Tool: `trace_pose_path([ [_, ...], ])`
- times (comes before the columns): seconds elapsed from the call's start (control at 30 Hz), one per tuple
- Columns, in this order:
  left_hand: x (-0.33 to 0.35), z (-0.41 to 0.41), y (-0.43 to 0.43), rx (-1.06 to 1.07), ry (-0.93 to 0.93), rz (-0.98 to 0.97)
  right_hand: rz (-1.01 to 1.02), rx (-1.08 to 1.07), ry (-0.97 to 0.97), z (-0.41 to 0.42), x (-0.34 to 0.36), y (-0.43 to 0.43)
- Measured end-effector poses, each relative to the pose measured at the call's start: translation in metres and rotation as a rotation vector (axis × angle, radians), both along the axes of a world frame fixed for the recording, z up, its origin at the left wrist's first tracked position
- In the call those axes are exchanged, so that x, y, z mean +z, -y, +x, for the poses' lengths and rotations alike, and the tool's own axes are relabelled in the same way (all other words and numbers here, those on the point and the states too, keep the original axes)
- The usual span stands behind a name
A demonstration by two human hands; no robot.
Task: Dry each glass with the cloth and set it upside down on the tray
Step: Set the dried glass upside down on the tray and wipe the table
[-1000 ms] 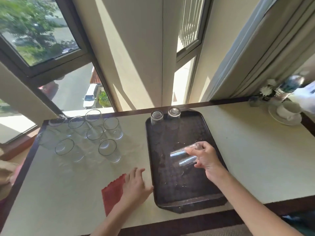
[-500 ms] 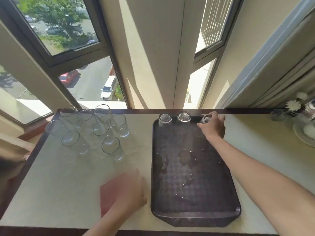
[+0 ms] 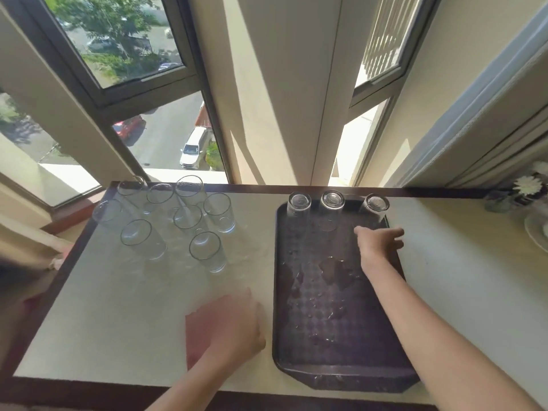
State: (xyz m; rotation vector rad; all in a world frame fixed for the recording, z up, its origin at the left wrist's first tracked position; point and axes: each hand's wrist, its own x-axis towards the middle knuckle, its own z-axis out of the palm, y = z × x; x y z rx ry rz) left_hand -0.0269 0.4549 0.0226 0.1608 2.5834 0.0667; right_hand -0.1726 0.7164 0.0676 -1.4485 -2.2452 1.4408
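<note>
A dark tray lies on the right half of the table, wet with drops. Three glasses stand upside down along its far edge; the rightmost glass is at the far right corner. My right hand hovers just in front of that glass, fingers apart, holding nothing. My left hand rests flat on the red cloth, left of the tray's near corner. Several upright glasses stand in a cluster at the far left of the table.
The cream table has a dark wooden rim and sits against a window. At the far right stand a small vase of white flowers and a plate's edge.
My right hand carried a glass to the tray's far right corner, set it upside down, let go and drew back. My left hand stayed on the cloth.
</note>
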Motion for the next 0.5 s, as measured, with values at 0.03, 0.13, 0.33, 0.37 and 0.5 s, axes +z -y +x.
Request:
trace_pose_path([
  [0.03, 0.0, 0.0, 0.001, 0.0, -0.005, 0.006, -0.045, -0.033, -0.029, 0.014, -0.001, 0.011],
  [0.13, 0.0, 0.001, 0.004, -0.005, 0.004, 0.045, -0.232, -0.021, -0.135, 0.059, -0.017, 0.048],
  [0.33, 0.005, -0.002, 0.039, 0.145, -0.033, 0.428, -0.352, 0.319, -0.078, 0.127, -0.026, 0.13],
  [0.37, 0.006, 0.0, 0.046, 0.188, -0.101, 0.537, -0.323, 0.382, -0.085, 0.132, -0.022, 0.138],
  [0.5, 0.001, 0.02, 0.095, 0.362, -0.452, 0.75, -0.116, 0.693, -0.035, 0.147, -0.017, 0.181],
])
